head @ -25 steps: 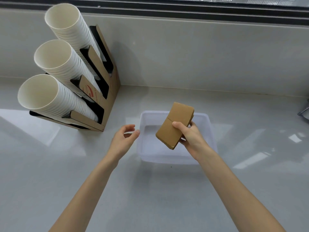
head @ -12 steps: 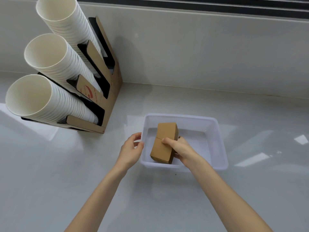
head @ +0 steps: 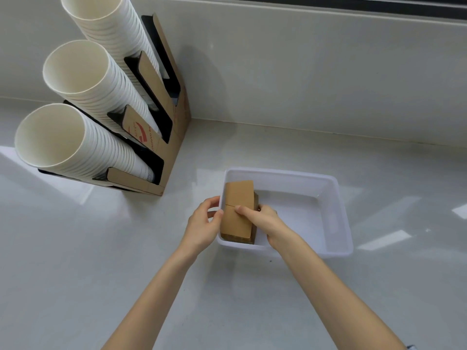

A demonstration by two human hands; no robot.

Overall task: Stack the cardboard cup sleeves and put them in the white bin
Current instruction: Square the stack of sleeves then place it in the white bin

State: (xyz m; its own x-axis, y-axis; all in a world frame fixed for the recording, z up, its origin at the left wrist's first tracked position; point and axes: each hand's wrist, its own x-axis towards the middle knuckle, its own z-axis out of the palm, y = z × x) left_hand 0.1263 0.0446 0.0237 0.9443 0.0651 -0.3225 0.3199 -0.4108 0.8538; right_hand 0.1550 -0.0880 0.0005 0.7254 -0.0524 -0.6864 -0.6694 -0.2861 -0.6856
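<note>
A stack of flat brown cardboard cup sleeves (head: 238, 203) stands on edge inside the white bin (head: 336, 210), pressed against its left wall. My right hand (head: 262, 219) grips the stack, thumb on the front face and fingers behind it. My left hand (head: 204, 226) is outside the bin's left wall, fingers curled over the rim and touching the stack's left edge. The right half of the bin holds nothing.
A brown cardboard cup dispenser (head: 174, 137) stands at the back left with three long stacks of white paper cups (head: 83, 147) slanting toward me. The pale counter (head: 75, 261) meets a low wall ledge (head: 303, 72) behind.
My right hand has lowered the sleeve stack from above the bin down into it and over against the left wall. My left hand has moved in to the bin's left rim.
</note>
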